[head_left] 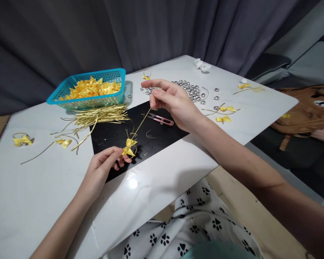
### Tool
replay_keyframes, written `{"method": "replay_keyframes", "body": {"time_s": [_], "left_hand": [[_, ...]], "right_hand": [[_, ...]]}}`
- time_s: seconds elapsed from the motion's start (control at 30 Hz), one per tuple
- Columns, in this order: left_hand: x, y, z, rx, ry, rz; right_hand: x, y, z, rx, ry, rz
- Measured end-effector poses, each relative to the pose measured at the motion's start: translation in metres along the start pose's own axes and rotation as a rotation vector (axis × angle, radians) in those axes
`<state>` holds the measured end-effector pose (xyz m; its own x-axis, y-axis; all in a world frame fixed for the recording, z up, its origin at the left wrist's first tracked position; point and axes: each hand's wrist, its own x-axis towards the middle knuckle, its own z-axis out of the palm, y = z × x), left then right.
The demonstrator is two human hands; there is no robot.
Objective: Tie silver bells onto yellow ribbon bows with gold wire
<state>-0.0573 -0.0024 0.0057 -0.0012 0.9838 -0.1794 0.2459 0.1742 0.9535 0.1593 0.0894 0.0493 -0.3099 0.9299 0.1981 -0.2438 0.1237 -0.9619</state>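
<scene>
Left hand (102, 161) pinches the bow (129, 147), right hand (175, 102) grips taut cord (142, 123) (apparently tying); next move calls for steady tension.

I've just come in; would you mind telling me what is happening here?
The person's left hand holds a yellow bow over the black mat, and the right hand pinches a gold cord stretched up from the bow. Pink snips lie on the mat. Nearby are a bundle of gold cords, a blue basket of yellow bows and silver pieces.
</scene>
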Motion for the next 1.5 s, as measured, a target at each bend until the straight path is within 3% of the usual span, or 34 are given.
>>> {"method": "replay_keyframes", "body": {"time_s": [0.27, 0.37, 0.5, 0.57, 0.67, 0.83, 1.03, 1.33, 1.5], "left_hand": [[-0.002, 0.005, 0.004, 0.118, -0.007, 0.024], [-0.002, 0.001, 0.002, 0.060, 0.023, 0.018], [-0.001, -0.001, 0.000, -0.076, 0.088, 0.023], [-0.001, -0.001, 0.000, -0.143, 0.110, 0.013], [-0.001, 0.001, 0.001, -0.193, 0.128, 0.007], [-0.005, 0.001, 0.003, -0.016, 0.143, 0.116], [-0.006, 0.001, 0.002, 0.019, 0.146, 0.133], [-0.006, 0.004, 0.000, 0.229, 0.204, 0.281], [-0.006, -0.002, 0.002, 0.272, 0.208, 0.303]], "right_hand": [[-0.004, -0.004, 0.000, 0.257, -0.094, -0.027], [-0.006, 0.003, 0.003, 0.122, -0.151, -0.022], [-0.014, 0.019, 0.015, -0.137, -0.403, 0.108], [-0.020, 0.027, 0.024, -0.229, -0.462, 0.172], [-0.031, 0.040, 0.036, -0.260, -0.426, 0.211], [-0.041, 0.056, 0.049, -0.297, -0.321, 0.246], [-0.036, 0.066, 0.051, -0.059, -0.252, 0.313], [-0.036, 0.053, 0.052, 0.065, -0.188, 0.492], [-0.033, 0.051, 0.053, -0.010, -0.198, 0.465]]}}
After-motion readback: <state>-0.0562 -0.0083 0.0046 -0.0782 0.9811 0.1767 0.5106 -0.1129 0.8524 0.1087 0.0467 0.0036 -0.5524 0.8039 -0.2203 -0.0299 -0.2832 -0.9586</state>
